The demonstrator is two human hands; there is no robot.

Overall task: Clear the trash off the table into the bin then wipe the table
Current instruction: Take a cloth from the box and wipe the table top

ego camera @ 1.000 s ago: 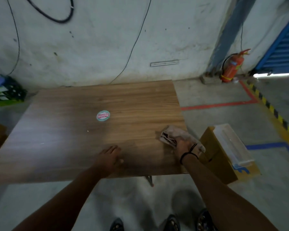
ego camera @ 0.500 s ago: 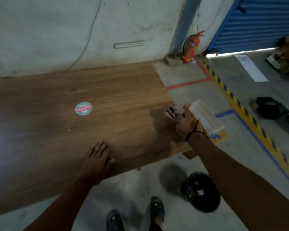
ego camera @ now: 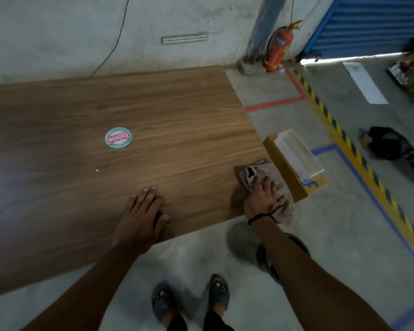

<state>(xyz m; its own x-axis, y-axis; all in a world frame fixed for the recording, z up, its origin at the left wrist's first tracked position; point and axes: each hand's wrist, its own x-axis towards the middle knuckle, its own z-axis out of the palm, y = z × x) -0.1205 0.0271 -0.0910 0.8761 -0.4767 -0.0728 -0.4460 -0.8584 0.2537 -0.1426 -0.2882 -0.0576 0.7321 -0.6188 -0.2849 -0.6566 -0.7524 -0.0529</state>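
The wooden table [ego camera: 129, 111] fills the left and middle of the head view. A round teal and red sticker [ego camera: 118, 137] lies on it, with a tiny white crumb [ego camera: 96, 170] nearer to me. My right hand [ego camera: 263, 197] presses a grey cloth [ego camera: 257, 172] flat on the table's near right corner, and part of the cloth hangs over the edge. Flat on the table near its front edge rests my left hand [ego camera: 141, 216], fingers straight. The black bin [ego camera: 299, 244] stands on the floor below my right forearm, mostly hidden by it.
A cardboard box [ego camera: 294, 185] with a clear plastic tray [ego camera: 299, 154] on top sits just right of the table. A red fire extinguisher [ego camera: 279, 47] stands by the wall. Yellow-black floor tape [ego camera: 359, 154] and a dark bag [ego camera: 385, 143] lie to the right. My sandalled feet [ego camera: 191, 299] are below.
My right hand has slid the cloth back toward the table's near right corner. The camera turned right over the frames, bringing the bin into sight. My left hand stays flat.
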